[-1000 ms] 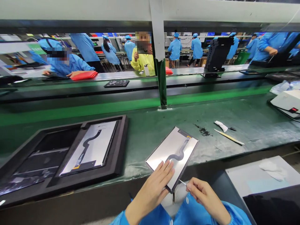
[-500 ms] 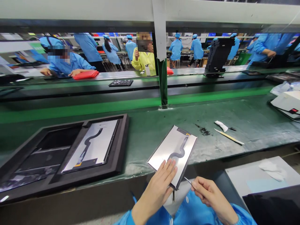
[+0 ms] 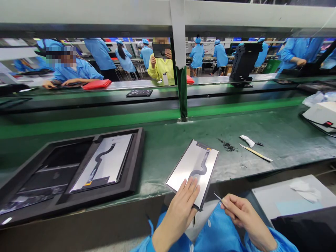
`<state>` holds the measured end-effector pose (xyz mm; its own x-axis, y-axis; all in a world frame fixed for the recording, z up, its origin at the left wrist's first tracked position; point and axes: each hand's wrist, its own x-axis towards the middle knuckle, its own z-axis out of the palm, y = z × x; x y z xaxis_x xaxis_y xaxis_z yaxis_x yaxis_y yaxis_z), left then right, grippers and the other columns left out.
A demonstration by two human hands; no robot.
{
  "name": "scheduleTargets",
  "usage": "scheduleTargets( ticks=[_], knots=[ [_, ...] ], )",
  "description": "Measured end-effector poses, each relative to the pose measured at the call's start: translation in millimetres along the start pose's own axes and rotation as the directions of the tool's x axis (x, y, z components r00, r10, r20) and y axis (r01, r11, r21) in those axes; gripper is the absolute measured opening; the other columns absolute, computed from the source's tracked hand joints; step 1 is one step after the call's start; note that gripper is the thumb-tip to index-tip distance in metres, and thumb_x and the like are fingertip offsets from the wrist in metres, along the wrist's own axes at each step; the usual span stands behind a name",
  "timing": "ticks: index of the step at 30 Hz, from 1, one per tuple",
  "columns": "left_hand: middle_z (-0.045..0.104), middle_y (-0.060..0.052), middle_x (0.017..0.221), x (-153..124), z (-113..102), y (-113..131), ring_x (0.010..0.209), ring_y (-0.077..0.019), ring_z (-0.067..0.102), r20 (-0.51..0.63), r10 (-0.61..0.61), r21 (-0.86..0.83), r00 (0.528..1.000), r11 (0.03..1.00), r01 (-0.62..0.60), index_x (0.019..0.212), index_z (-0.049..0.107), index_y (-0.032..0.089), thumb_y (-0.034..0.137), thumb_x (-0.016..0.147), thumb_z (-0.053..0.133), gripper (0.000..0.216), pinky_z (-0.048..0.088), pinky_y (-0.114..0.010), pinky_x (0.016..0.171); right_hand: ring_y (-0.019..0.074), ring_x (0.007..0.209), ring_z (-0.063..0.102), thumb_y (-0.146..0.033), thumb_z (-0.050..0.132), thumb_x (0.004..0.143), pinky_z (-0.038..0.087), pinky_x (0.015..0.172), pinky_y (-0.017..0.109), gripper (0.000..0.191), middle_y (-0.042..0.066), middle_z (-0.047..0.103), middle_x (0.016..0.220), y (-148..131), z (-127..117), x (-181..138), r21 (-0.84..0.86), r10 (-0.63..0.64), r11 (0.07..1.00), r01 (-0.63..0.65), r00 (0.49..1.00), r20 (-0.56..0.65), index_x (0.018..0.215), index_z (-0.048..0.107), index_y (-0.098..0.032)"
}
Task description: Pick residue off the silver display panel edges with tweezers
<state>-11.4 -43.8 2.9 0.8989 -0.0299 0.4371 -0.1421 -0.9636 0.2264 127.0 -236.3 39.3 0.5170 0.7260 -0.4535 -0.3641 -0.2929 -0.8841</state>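
Note:
My left hand (image 3: 181, 206) lies across the lower part of a display panel (image 3: 181, 171), fingers on its silvery back and thumb at its near edge. The panel carries a curved dark flex cable (image 3: 203, 169) and overhangs the bench's front edge, tilted. Pinched in my right hand (image 3: 240, 210) are slim metal tweezers (image 3: 217, 197); their tip points up and left, a short gap away from the panel's right edge. Another display panel (image 3: 115, 154) with a similar cable sits in the right compartment of a black foam tray (image 3: 138, 157) to the left.
On the green bench (image 3: 157, 143) lie a heap of black scraps (image 3: 228, 146), a yellow-handled pointed tool (image 3: 256, 153) and a white-wrapped tool (image 3: 247, 140). A post (image 3: 183, 94) rises behind. At lower right is a white box (image 3: 294, 192). Co-workers in blue sit across the line.
My right hand has drawn the tweezers right, away from the panel's edge. The panel and my left hand have shifted only slightly.

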Motion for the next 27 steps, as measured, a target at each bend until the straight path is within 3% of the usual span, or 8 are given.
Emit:
scheduleTargets(
  ticks=[14,27],
  knots=[
    [0.043,-0.018,0.152,0.6,9.7,6.0,0.146,-0.0306,0.029,-0.024,-0.016,0.052,1.0,0.999,0.017,0.146,0.037,0.007,-0.004,0.078,0.045,0.069,0.045,-0.055,0.11,0.0039,0.043,0.016,-0.079,0.069,0.065,0.01,0.042,0.023,0.063,-0.01,0.031,0.05,-26.5,-8.9,-7.8,0.007,-0.064,0.998,0.065,0.994,-0.091,0.069,0.06,-0.017],
    [0.046,-0.02,0.149,0.8,12.4,8.2,0.145,-0.0328,0.031,-0.015,-0.016,0.133,1.0,0.991,0.018,0.144,0.04,0.005,-0.004,0.078,0.043,0.066,0.047,-0.056,0.107,0.0044,0.047,0.018,-0.073,0.073,0.067,0.01,0.045,0.023,0.059,-0.009,0.035,0.051,-58.2,-21.2,-13.2,-0.027,-0.136,0.991,0.133,0.98,-0.147,0.069,0.064,-0.015]
  ],
)
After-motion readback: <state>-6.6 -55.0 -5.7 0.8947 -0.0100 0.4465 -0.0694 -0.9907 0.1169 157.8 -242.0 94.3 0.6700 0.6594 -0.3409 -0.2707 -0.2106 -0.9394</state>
